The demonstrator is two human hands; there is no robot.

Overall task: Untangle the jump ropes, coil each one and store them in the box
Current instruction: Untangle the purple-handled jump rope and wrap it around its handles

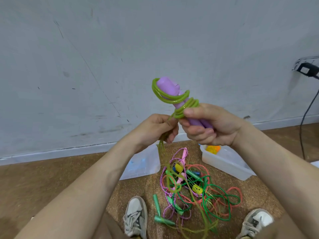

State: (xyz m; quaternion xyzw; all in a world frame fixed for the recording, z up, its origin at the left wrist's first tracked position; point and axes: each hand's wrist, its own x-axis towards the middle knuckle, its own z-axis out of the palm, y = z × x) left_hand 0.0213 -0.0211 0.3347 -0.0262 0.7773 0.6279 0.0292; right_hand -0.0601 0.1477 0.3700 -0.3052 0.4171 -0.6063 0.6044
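My right hand (209, 125) grips two purple jump rope handles (170, 88) held together and pointing up to the left. A glittery green rope (181, 100) is wound around them in several loops. My left hand (158, 129) pinches the loose end of that green rope just left of the handles, and the rope hangs down from it to the floor. Below lies a tangled pile of jump ropes (195, 192) in pink, green, orange and purple, with green handles (158, 207) and yellow handles (178, 167).
A clear plastic box (229, 166) with an orange and yellow thing inside stands right of the pile. A clear lid (143, 163) lies left of it. My two shoes (136, 216) flank the pile on cork flooring. A white wall rises behind, a black cable at right.
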